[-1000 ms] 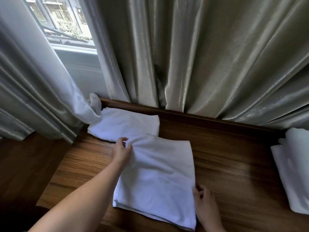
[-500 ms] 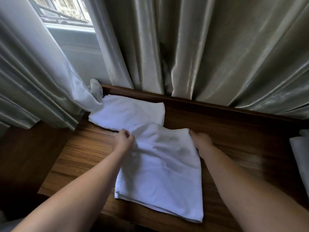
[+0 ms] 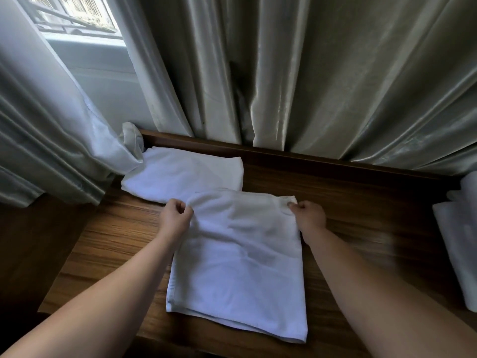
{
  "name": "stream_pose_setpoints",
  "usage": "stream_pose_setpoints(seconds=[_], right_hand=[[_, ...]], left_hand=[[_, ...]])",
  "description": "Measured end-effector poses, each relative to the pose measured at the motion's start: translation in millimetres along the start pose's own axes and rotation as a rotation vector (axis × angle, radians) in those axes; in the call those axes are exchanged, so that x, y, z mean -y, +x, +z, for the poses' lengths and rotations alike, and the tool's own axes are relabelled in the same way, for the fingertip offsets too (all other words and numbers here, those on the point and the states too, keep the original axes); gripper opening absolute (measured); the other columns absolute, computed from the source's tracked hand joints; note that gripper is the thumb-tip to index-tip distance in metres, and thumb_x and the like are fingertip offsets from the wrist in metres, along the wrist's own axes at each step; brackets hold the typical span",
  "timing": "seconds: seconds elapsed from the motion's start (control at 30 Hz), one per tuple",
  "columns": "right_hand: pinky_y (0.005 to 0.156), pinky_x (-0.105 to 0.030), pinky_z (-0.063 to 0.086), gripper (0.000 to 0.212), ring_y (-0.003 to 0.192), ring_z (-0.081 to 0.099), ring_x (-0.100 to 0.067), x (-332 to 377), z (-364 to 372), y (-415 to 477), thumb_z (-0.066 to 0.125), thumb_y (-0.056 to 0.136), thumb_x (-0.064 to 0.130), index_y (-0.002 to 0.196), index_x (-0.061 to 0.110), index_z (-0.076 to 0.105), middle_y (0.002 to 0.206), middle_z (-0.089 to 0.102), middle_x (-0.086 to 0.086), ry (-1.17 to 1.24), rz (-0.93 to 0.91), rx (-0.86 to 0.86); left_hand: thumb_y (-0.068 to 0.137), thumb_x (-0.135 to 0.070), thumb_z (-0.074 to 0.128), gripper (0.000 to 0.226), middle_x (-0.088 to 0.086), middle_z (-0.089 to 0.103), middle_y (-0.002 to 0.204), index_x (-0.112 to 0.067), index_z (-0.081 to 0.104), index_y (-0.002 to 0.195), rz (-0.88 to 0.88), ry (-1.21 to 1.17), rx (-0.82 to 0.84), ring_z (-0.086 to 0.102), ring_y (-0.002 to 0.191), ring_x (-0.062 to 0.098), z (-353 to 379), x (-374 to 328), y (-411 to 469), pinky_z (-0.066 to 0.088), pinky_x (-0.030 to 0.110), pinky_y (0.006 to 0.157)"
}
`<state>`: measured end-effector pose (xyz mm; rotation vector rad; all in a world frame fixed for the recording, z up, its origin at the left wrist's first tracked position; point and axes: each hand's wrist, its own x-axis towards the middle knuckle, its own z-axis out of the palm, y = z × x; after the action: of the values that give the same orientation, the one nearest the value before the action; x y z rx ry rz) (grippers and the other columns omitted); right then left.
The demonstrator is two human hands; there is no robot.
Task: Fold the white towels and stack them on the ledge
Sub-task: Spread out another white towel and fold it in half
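Note:
A white towel (image 3: 240,264), folded into a long rectangle, lies flat on the wooden ledge (image 3: 361,202). My left hand (image 3: 175,218) pinches its far left corner. My right hand (image 3: 308,215) pinches its far right corner. The far edge is slightly lifted and wrinkled between the two hands. A second folded white towel (image 3: 183,174) lies just behind it at the back left of the ledge, its near edge under the held towel's far edge.
Silvery curtains (image 3: 309,86) hang along the back of the ledge and bunch at the left (image 3: 51,151). More white towels (image 3: 459,241) lie at the right edge. A window (image 3: 74,16) shows at top left.
My right hand has moved from the towel's near right corner up to its far right corner and gripped it. My left hand has kept its hold on the far left corner.

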<state>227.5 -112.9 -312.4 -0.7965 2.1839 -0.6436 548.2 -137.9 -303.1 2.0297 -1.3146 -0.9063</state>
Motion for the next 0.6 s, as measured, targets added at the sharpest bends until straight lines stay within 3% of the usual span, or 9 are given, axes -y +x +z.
stream_pose_setpoints(seconds=[0.1,0.23,0.33,0.43,0.6], right_hand=[[0.067,-0.031,0.043,0.03,0.079,0.057,-0.021,-17,-14,2,0.064,0.091,0.042,0.102,0.015,0.068,0.096,0.066,-0.006,0.063,0.029,-0.22],[0.068,-0.033,0.047,0.033,0.079,0.059,-0.023,-48,-42,14,0.064,0.089,0.046,0.101,0.016,0.067,0.092,0.067,-0.006,-0.001,0.065,-0.23],[0.07,-0.039,0.054,0.036,0.078,0.062,-0.026,-74,-76,25,0.064,0.089,0.048,0.101,0.014,0.066,0.087,0.067,-0.007,-0.034,0.092,-0.248],[0.059,-0.032,0.045,0.036,0.068,0.056,-0.02,-94,-110,36,0.062,0.091,0.046,0.106,0.014,0.066,0.079,0.061,-0.003,-0.077,0.133,-0.28],[0.069,-0.031,0.038,0.03,0.075,0.049,-0.017,-87,-151,57,0.065,0.09,0.043,0.102,0.016,0.06,0.096,0.061,-0.005,0.067,0.037,-0.323]], left_hand=[[0.086,-0.02,0.062,0.011,0.007,0.064,0.075,-0.009,0.058,0.086,0.046,-0.01,-0.02,0.056,0.069,0.023,10,-6,-9,0.04,0.028,0.058],[0.091,-0.023,0.058,0.011,0.002,0.062,0.079,-0.013,0.053,0.089,0.161,-0.022,0.051,0.056,0.072,0.023,37,-24,-26,0.043,0.036,0.066],[0.094,-0.023,0.055,0.01,-0.001,0.06,0.077,-0.014,0.05,0.093,0.232,0.012,0.144,0.052,0.068,0.019,62,-44,-41,0.037,0.032,0.063],[0.093,-0.02,0.056,0.008,-0.007,0.057,0.076,-0.017,0.05,0.089,0.287,0.056,0.225,0.05,0.068,0.013,90,-69,-50,0.032,0.029,0.058],[0.093,-0.018,0.055,0.006,0.001,0.06,0.088,-0.016,0.054,0.098,0.105,0.02,0.217,0.053,0.076,0.019,132,-104,-53,0.034,0.027,0.055]])
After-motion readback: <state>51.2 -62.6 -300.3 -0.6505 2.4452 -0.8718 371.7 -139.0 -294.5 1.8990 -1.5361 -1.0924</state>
